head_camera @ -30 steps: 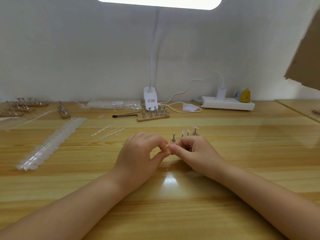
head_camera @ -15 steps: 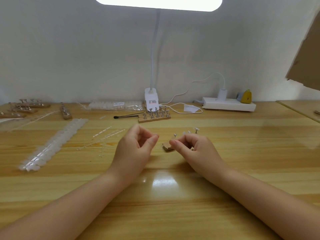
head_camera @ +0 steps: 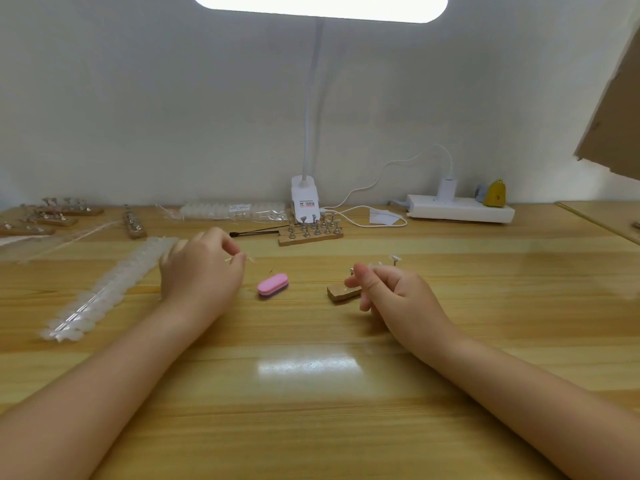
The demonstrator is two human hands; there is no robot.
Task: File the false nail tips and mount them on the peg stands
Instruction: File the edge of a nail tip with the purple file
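From the head camera, the likeliest slip is losing the small clear piece pinched in the left hand [head_camera: 201, 271]: it looks thin and slippery, and against the pale wooden table [head_camera: 311, 393] it would be hard to find again. A second risk is the right hand [head_camera: 391, 292] knocking the near peg stand [head_camera: 343, 292], since its curled fingers hover just over the wooden block and hide most of its pegs. The left hand is raised near the end of the long strip of false nail tips [head_camera: 104, 289], thumb and forefinger closed narrowly on what seems to be a tip or sliver of sprue; which one cannot be told. The right hand's fingers are loosely curled, thumb forward; whether they hold anything cannot be told. The pink nail file [head_camera: 273, 285] lies untouched between the hands, and a second peg stand [head_camera: 311, 233] sits farther back by the lamp base [head_camera: 304, 202].
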